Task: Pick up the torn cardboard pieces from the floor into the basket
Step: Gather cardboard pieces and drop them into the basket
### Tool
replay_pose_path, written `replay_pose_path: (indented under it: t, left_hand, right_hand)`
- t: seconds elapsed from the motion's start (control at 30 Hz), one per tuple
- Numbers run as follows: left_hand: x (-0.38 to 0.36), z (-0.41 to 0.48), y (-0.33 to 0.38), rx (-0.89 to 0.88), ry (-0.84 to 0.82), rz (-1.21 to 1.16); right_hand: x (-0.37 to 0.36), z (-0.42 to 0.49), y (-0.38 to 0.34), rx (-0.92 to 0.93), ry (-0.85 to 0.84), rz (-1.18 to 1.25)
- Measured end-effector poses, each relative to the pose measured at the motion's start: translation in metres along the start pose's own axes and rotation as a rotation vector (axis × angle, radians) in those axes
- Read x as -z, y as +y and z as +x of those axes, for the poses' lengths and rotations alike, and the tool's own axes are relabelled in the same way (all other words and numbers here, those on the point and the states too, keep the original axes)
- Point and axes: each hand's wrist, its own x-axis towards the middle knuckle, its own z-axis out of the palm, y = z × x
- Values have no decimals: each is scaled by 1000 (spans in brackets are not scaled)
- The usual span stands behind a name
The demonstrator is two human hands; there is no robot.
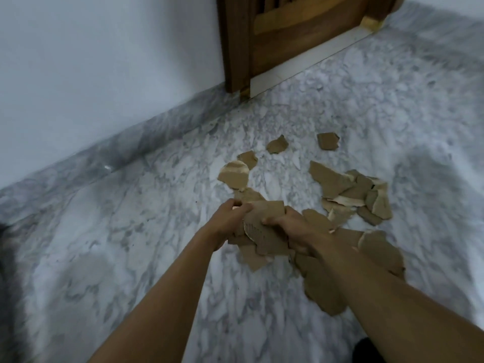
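Both forearms reach in from the lower edge toward the door post (234,48), the reference for every position given here. Farthest from the post, large torn slabs (322,292) lie flat on the marble floor (131,231), partly hidden under the right forearm.

Next toward the post, the left hand (225,221) and the right hand (290,229) clamp a bundle of cardboard pieces (264,226) between them. The fingers of each hand are curled round its own side of the stack. The bundle sits low, and it cannot be told whether its underside touches the floor.

Nearer the post and off to its right lies an overlapping loose cluster (348,192). Roughly in line with the post is a rounded piece (234,174). Closest to the post, a small scrap (277,144) and a second scrap (327,141) lie apart from each other.

Risk: the stack is uneven and is held mainly by pressure from the sides. Inner or lower pieces may slide out on lifting, and a harder squeeze may buckle the torn edges.

Container: the basket is not in view, so its position and contents cannot be stated. No visible piece lies in any container.
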Motion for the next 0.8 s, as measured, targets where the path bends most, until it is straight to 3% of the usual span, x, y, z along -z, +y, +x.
replay_pose_path:
  t: [0.17, 0.37, 0.47, 0.63, 0.8]
  left_hand:
    - [-27, -13, 23, -136, -98, 106]
    - [-84, -52, 108, -302, -288, 210]
    - [-122, -67, 148, -404, -290, 267]
    - [-210, -94, 191, -483, -278, 309]
    - [-344, -124, 218, -496, -345, 296]
  right_hand:
    - [27, -50, -9, 74, 171, 11]
    - [83, -149, -35, 203, 350, 171]
    - [111, -184, -53, 244, 427, 220]
    - [192, -235, -58, 281, 435, 293]
    - [321, -290, -29, 293, 462, 304]
